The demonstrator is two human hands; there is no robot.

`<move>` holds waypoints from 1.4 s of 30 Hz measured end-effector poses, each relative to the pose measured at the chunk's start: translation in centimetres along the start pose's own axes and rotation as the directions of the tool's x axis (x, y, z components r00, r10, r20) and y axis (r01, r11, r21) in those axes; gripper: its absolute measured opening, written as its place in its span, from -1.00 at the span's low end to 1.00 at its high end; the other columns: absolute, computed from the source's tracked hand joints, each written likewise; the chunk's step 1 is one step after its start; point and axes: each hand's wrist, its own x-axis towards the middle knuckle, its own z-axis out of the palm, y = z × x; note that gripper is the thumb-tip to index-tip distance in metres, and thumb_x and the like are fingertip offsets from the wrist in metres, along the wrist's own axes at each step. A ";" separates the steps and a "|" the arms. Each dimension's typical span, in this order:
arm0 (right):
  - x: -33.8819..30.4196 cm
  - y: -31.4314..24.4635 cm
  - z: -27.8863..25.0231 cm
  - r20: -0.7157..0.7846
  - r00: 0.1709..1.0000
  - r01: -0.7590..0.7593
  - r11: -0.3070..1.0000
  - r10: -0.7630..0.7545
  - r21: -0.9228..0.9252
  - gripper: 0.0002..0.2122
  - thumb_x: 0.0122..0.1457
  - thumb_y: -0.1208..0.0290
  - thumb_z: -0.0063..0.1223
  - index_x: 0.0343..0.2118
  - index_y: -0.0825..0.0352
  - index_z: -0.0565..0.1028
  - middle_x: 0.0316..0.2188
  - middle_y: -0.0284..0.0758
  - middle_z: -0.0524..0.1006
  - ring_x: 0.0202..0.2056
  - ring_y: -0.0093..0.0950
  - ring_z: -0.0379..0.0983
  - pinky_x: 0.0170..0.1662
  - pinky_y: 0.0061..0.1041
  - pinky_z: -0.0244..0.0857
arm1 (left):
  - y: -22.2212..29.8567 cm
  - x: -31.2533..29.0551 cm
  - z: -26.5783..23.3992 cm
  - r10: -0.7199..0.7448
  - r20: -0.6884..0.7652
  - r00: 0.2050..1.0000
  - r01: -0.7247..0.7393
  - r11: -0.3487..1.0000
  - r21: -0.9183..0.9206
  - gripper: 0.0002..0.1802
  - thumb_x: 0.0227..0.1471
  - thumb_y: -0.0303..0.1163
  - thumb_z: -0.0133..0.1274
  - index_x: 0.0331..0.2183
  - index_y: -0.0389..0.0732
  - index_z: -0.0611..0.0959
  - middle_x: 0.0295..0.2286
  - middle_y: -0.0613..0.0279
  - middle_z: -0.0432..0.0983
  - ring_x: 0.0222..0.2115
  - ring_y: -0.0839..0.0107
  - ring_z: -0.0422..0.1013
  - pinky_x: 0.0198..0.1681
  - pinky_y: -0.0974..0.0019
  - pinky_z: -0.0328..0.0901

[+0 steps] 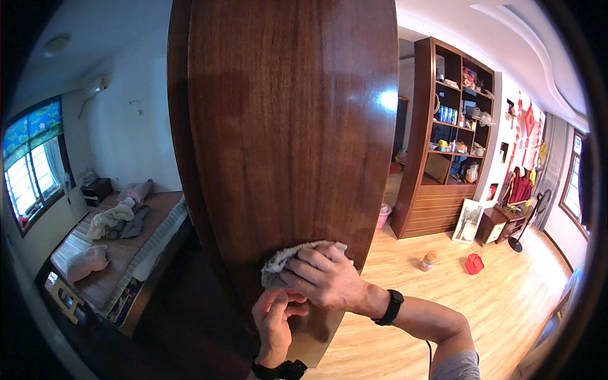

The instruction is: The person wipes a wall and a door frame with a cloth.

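— Right hand (326, 278) spread flat, fingers open, pressing a crumpled grey cloth (285, 256) against the tall dark brown glossy wooden door (285, 126).

— And the left hand (273, 320)?

— Curled loosely just below, fingertips at the door's edge — whether it grips anything, I cannot tell.

— Risks?

— The door could swing under that push, I'd say, pinching fingers at the edge. Cloth looks bunched, worn, low on the panel.

Grey cloth (288, 258) pressed flat against brown wooden door (285, 126).
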 end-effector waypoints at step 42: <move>-6.6 1.0 -2.8 -0.216 0.915 -0.344 0.939 0.341 0.024 -0.64 -0.05 0.45 0.29 -0.11 0.18 0.66 -0.08 -0.37 0.58 -0.05 -0.30 0.50 -0.06 -0.28 0.28 | -3.2 -3.3 4.4 -0.163 0.172 0.972 0.142 0.982 0.125 -0.57 0.37 -0.24 -0.01 0.11 -0.33 0.59 -0.01 0.02 0.61 0.01 0.18 0.57 -0.08 0.08 0.57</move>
